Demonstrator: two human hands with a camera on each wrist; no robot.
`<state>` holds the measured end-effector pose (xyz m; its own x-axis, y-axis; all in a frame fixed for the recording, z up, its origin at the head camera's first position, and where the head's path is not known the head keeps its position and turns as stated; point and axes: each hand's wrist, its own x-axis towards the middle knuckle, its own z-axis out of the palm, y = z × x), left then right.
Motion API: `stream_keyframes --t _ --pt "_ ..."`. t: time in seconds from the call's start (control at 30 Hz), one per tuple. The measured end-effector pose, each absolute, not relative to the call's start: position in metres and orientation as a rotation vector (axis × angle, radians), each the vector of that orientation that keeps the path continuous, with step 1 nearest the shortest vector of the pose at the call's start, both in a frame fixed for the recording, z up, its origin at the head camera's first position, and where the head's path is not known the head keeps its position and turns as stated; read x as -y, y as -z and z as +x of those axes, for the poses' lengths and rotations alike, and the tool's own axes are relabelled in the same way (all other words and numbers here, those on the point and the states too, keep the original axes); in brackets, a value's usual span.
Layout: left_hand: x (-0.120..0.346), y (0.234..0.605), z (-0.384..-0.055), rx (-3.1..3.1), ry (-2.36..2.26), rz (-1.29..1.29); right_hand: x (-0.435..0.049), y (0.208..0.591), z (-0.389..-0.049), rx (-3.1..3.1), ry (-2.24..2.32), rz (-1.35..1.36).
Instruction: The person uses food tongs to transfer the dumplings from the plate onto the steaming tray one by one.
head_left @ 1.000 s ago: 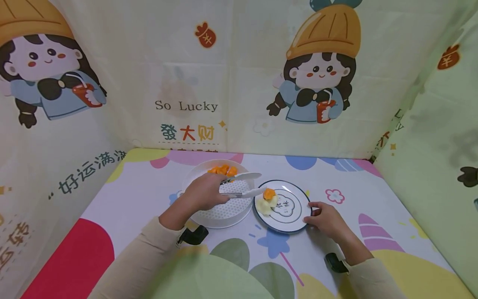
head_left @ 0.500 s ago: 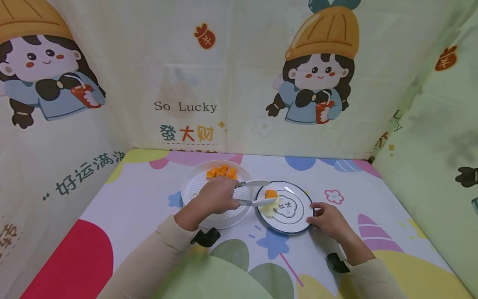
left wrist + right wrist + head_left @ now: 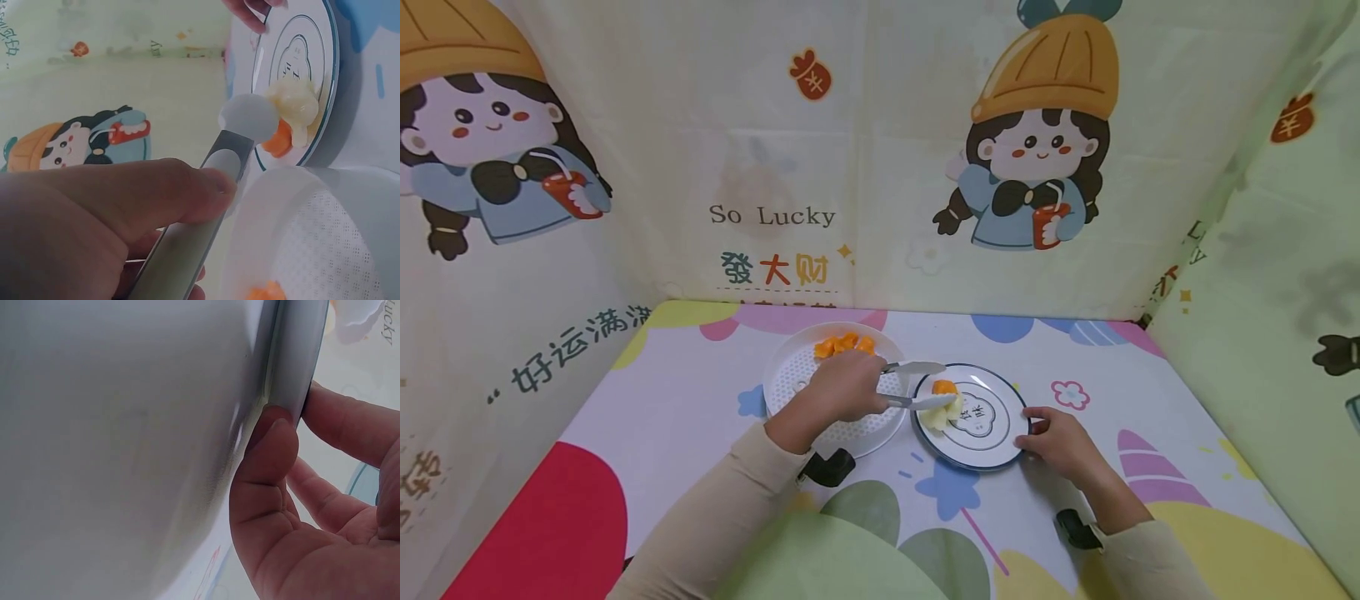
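Just beyond your left hand (image 3: 847, 392), which grips the tongs (image 3: 917, 385) pointing rightward, their tips straddle the orange piece (image 3: 943, 388) on the plate (image 3: 1000, 455), whose rim your right hand (image 3: 1060, 442) pinches.

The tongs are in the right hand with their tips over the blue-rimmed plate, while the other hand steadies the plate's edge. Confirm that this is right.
Not quite: the left hand grips the tongs, not the right. The head view shows this, with the tong tips over the blue-rimmed plate by the food pieces. The other hand, the right hand, does steady the plate's edge, as the right wrist view confirms.
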<state>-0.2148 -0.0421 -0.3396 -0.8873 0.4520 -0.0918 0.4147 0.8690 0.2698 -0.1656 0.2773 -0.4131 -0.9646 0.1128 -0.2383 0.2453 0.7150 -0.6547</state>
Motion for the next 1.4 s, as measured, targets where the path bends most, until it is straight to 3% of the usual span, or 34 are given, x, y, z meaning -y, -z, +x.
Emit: stream_keyframes --t 1.4 --pt "0.017 0.361 -0.227 -2.861 -0.478 0.598 -0.279 0.415 -0.165 -2.722 1.089 0.295"
